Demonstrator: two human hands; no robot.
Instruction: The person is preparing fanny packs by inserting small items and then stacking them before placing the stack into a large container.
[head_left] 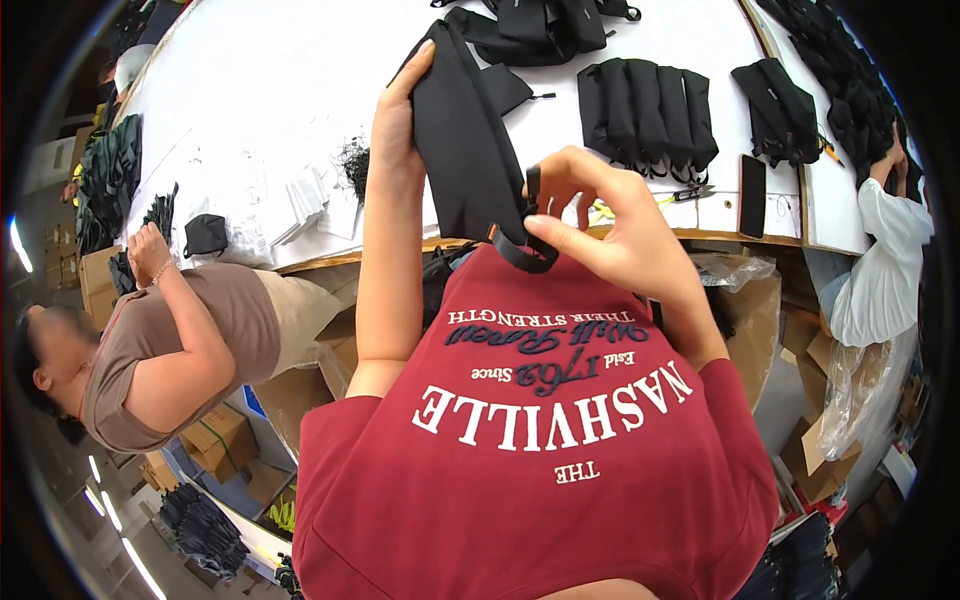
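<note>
A long black fabric pouch (pixel 455 130) is held up in front of my chest, over the table's near edge. My left hand (pixel 400 105) grips its far end, the thumb along the side and the other fingers hidden behind the fabric. At the near end, a black strap loop (pixel 525 255) hangs down beside a small orange tab (pixel 493 231). My right hand (pixel 610 215) pinches the strap at this end between thumb and fingers. A small zipper pull (pixel 543 96) sticks out from a flap on the pouch's right side.
Several black pouches lie in a row (pixel 650 115) on the white table (pixel 270 90), with more pouches (pixel 775 110) farther right. Nearby are a phone (pixel 752 195), scissors (pixel 693 194) and white paper slips (pixel 300 205). Co-workers stand left (pixel 190 350) and right (pixel 880 260).
</note>
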